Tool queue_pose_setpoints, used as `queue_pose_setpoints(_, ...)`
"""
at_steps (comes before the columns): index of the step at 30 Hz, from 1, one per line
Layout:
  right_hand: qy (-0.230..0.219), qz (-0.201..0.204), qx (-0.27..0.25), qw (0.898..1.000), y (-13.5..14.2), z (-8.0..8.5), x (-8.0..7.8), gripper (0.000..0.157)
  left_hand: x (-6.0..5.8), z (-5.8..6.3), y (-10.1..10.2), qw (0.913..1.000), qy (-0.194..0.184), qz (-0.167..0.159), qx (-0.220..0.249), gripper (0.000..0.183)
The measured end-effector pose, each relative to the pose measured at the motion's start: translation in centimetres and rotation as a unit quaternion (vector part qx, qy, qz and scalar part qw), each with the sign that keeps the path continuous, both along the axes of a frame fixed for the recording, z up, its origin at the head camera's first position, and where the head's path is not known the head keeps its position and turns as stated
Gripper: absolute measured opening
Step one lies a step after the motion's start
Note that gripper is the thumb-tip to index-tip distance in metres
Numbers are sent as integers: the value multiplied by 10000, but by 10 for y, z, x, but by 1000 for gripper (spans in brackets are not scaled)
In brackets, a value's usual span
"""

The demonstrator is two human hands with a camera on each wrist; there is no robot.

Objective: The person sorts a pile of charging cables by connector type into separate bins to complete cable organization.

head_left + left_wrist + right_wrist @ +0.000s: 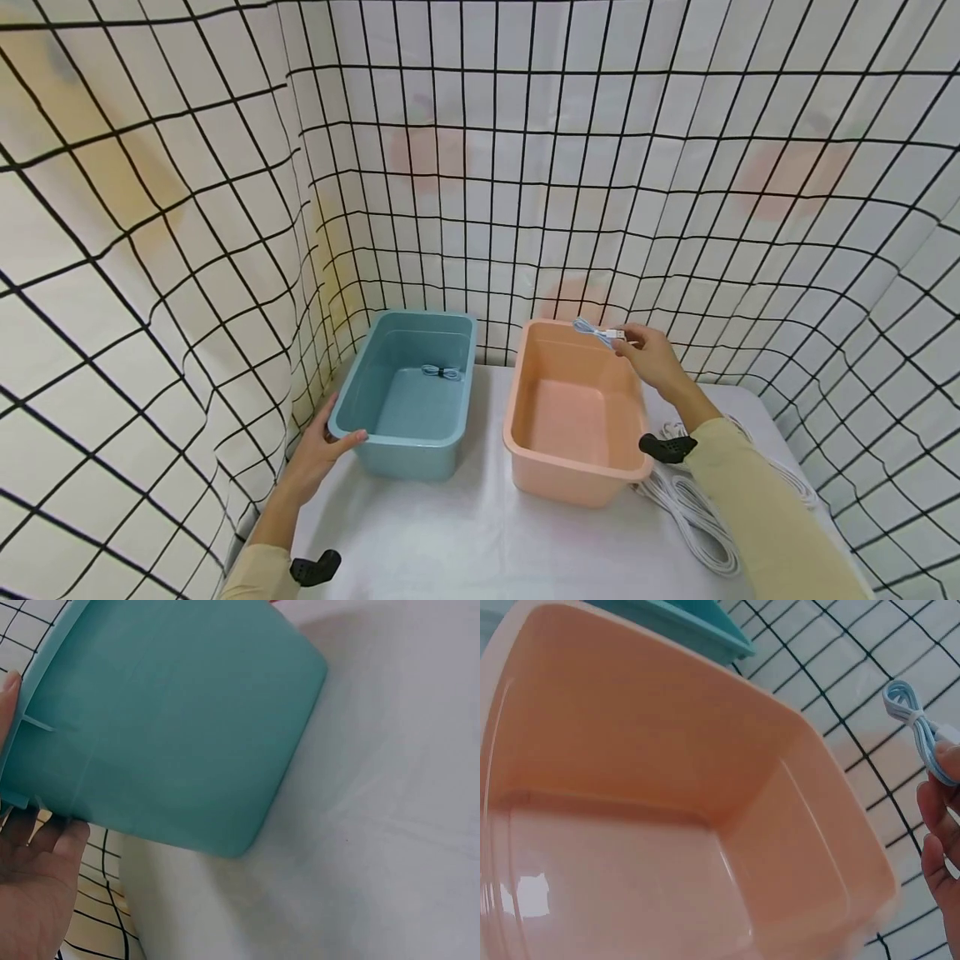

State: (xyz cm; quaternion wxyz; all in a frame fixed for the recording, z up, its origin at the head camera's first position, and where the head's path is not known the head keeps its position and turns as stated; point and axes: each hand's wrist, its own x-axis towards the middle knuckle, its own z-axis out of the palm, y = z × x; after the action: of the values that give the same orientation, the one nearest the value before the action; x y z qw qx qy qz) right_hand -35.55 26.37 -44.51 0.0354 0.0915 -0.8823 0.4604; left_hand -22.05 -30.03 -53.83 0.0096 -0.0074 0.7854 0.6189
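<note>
My right hand (651, 358) pinches a coiled light-blue USB cable (592, 332) above the far right part of the peach bin (577, 477). In the right wrist view the cable (919, 724) is a folded bundle with a white tie, its white plug at my fingertips. My left hand (315, 457) grips the near left corner of the teal bin (408, 461), thumb over the rim and fingers against the outside wall. Inside that bin lies another light-blue cable (448, 373), bundled with a black tie.
White cables (693, 517) lie coiled on the white-covered table (465, 542) right of the peach bin, partly under my right forearm. A black wire grid (495, 183) backed by white cloth encloses the table at the back and sides. A gap separates the bins.
</note>
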Motion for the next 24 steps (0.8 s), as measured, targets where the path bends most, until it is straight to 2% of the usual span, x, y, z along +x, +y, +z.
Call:
queue_pose_setpoints(5,66,188,-136,9997,-21,7,-7,42,-1,-1,-1,10000,-68,16,20,107)
queue_pose_setpoints(13,134,331,-66,9993,-49,17,-15,38,-2,0,-1,9999,-82,82,81,108)
queue_pose_setpoints(24,29,498,-176,9986,-86,16,-27,39,-4,-3,-3,9999,-51,57,68,107)
